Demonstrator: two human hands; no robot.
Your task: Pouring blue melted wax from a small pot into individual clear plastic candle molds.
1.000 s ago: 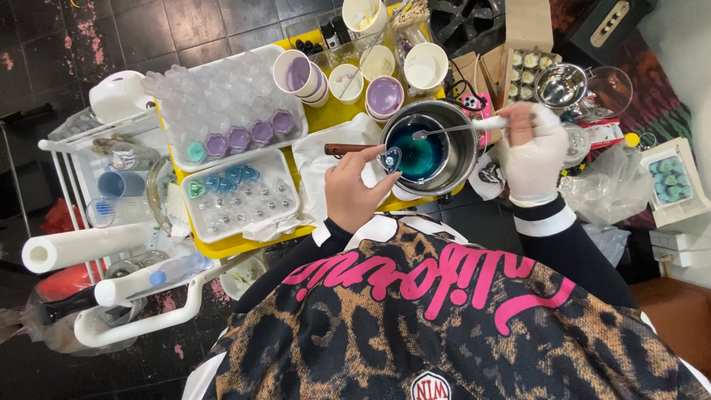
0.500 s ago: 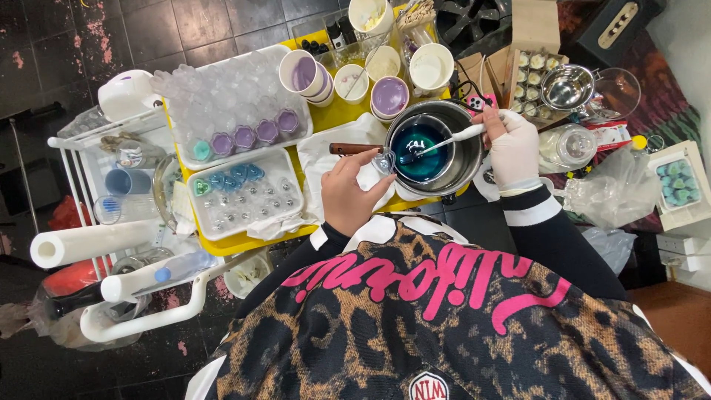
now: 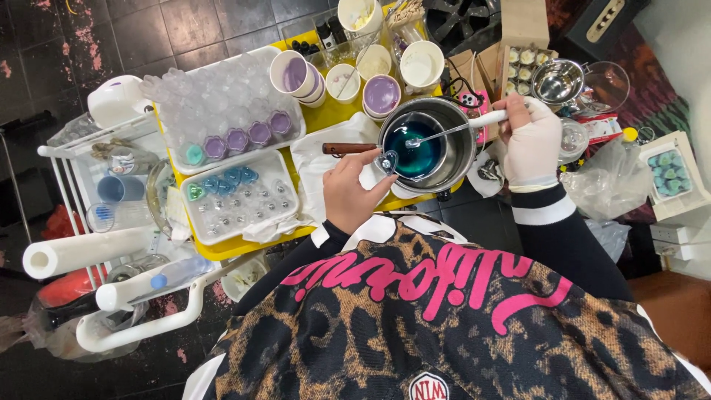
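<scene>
Two hands (image 3: 355, 194) (image 3: 532, 141) over blue pot (image 3: 428, 144)

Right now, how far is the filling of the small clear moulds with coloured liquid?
Done: a few moulds in the near tray already hold blue. In hand: the left hand holds a small clear mould at the pot of blue liquid; the right hand holds a spoon over it. Left: most moulds are unfilled.
</scene>
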